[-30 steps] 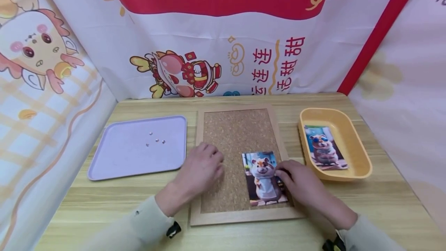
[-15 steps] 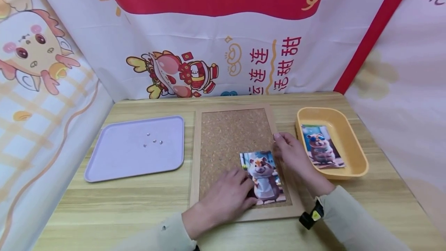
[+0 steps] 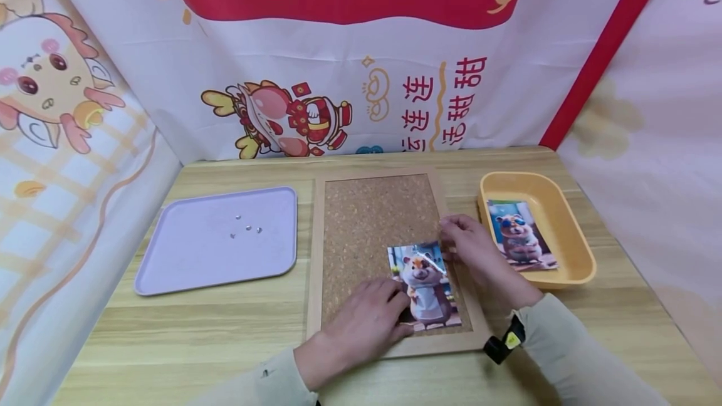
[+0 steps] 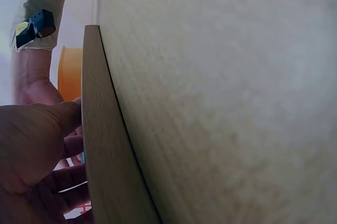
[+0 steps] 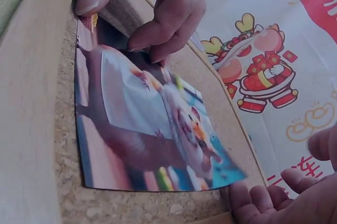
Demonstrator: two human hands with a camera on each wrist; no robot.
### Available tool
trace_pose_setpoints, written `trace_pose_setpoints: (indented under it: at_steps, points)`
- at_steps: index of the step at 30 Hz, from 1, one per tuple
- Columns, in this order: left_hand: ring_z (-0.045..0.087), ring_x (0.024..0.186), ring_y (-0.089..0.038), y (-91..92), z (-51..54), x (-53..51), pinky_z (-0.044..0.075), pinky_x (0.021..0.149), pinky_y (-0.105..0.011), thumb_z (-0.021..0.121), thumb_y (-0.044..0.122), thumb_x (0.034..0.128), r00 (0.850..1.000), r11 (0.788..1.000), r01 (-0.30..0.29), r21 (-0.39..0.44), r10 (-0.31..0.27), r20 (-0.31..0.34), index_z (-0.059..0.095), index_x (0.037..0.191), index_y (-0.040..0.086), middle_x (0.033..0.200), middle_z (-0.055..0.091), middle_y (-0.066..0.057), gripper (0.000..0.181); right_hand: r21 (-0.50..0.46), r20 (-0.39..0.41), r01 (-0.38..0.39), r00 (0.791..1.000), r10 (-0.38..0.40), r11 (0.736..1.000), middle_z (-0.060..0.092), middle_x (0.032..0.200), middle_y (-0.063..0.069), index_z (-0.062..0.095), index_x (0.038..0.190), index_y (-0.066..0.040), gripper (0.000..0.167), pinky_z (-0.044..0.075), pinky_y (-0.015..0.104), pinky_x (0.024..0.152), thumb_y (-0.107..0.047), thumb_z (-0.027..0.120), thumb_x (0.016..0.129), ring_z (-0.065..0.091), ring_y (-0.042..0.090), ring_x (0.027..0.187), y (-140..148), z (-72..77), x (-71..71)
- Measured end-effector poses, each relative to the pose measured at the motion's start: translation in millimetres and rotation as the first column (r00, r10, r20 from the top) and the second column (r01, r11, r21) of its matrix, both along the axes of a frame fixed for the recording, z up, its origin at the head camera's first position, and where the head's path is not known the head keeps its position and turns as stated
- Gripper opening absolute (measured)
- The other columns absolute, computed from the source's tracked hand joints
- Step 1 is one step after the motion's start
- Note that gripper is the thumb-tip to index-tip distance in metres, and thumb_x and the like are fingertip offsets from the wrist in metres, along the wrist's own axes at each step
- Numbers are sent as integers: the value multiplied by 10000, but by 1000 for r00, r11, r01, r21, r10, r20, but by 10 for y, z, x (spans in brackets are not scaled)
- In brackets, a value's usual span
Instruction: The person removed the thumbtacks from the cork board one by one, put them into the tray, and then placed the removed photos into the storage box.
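A photo print of a hamster in a white apron lies on the lower right of a wood-framed cork board. My left hand rests at the photo's left edge. In the right wrist view, the thumb and fingers of that left hand touch the print near one end. At the upper right corner is my right hand, its fingertips touching or very near that corner, the thumb apart from the fingers in the right wrist view. Light glints off the photo's top edge, which seems slightly bent.
On the left stands a lilac tray with several small shiny bits, too small to identify. A yellow bin on the right holds more photo prints, the top one a hamster in blue sunglasses. Printed cloth hangs behind the table.
My left hand has moved right, from the cork's left side to the photo's left edge. My right hand has slid up from the photo's right side to its upper corner.
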State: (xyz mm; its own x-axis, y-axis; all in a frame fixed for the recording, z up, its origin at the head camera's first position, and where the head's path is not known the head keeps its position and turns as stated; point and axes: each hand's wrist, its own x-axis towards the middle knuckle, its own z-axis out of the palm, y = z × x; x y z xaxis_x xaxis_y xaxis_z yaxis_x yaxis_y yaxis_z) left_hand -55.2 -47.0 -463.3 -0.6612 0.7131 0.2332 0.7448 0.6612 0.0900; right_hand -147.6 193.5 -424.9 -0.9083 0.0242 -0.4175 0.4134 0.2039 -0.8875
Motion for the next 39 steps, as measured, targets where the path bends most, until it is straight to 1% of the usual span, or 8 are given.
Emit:
trace_pose_setpoints:
  at_steps: [2,5,10,13,17,22,29,39]
  points:
    - [634,1178,-209,0,-8,0,538,1041,-418,680,541,985,1000,1000,0,1,0,-5,687,1169,184,1231,663,-16,402,-8,1,-26,1000,26,1000,532,1419,195,453,1525,-37,462,586,368,914,-248,506,1116,582,295,1178,28,-27,8]
    - [637,1176,-207,2,-16,0,538,1039,-412,679,546,984,1000,1000,-2,0,2,-7,684,1179,185,1229,664,-15,411,-28,-2,-95,995,95,995,514,1403,187,412,1562,-79,513,580,328,857,-133,555,1072,599,266,1106,85,-72,35]
    - [634,1198,-210,-2,-17,-1,534,1055,-415,663,556,990,1000,1000,-6,-14,6,5,677,1236,188,1254,660,-14,442,-44,-18,-208,978,208,977,537,1359,215,379,1585,-131,630,598,347,852,-26,625,1014,632,272,1066,178,-105,92]
    - [632,1209,-213,-8,-12,0,530,1063,-420,662,557,990,1000,1000,-6,-14,6,11,674,1264,188,1265,659,-16,460,-39,-29,-266,964,265,963,580,1290,229,422,1555,-116,646,625,380,846,26,665,974,663,280,1035,221,-110,106]
    - [631,1202,-212,-15,-5,1,530,1060,-418,666,552,990,1000,1000,-6,-7,6,16,676,1269,189,1257,658,-14,457,-50,-18,-310,951,309,950,655,1209,219,496,1485,-71,578,644,401,797,45,686,952,707,265,958,242,-129,100]
    - [631,1169,-200,-11,-4,-4,532,1046,-409,662,556,992,1000,1000,-5,-5,5,19,678,1248,195,1221,651,1,443,-56,-4,-312,950,312,948,702,1131,183,516,1443,-20,550,645,385,743,54,703,931,717,230,889,240,-178,92]
    - [628,1162,-197,-8,10,-4,528,1043,-404,666,551,993,1000,1000,-8,-22,8,19,688,1236,195,1219,657,-2,432,-34,6,-302,953,302,953,683,1078,142,528,1438,-39,544,640,378,706,52,701,931,702,226,860,245,-194,88]
    - [634,1207,-204,-36,39,-12,511,1104,-408,676,516,999,997,1000,7,-18,-5,78,679,1269,168,1263,663,-18,441,-42,-19,-288,958,287,957,700,1061,120,531,1414,-30,492,639,375,671,35,696,955,705,205,849,246,-243,89]
